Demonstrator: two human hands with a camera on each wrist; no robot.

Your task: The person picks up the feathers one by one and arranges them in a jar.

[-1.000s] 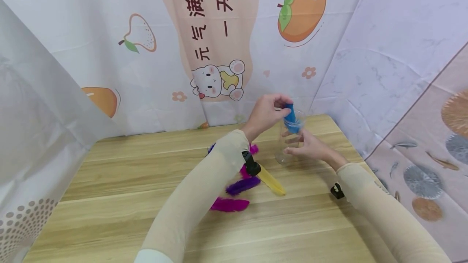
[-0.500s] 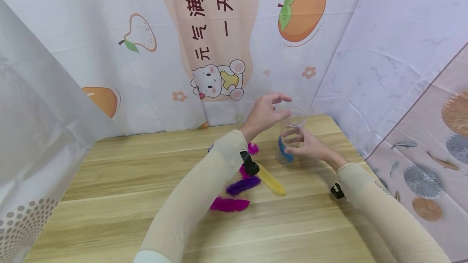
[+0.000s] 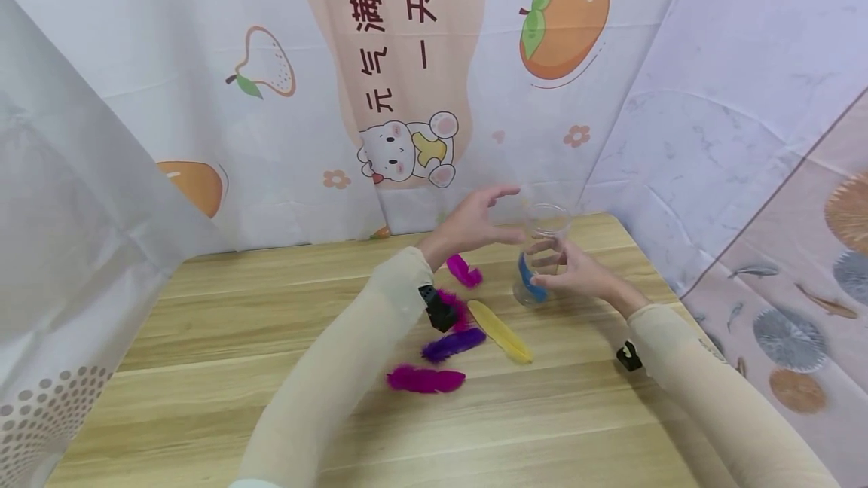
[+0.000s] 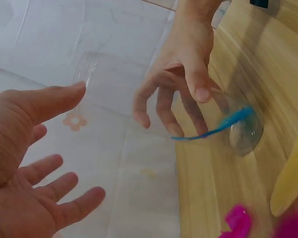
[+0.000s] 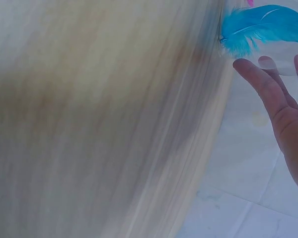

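A tall clear plastic jar (image 3: 548, 229) stands upright on the table's back right part, with a blue feather (image 3: 531, 279) leaning inside it, low down. My right hand (image 3: 578, 274) grips the jar from the right, thumb in front and fingers behind the clear wall. To the left of the jar's mouth is my left hand (image 3: 473, 226), thumb and fingers spread apart with nothing between them. The left wrist view shows the blue feather (image 4: 223, 125) through the wall and the left hand (image 4: 37, 163) apart from the rim.
Left of the jar lie a yellow feather (image 3: 502, 331), a purple feather (image 3: 454, 345) and magenta feathers, one (image 3: 426, 379) nearest the front. My left forearm passes over the wooden table (image 3: 203, 367) beside them. A printed curtain (image 3: 285, 141) hangs behind the table.
My left hand let go of the blue feather at the jar's mouth, and it dropped down inside. The left hand then moved left, away from the rim. The right hand stays on the jar.
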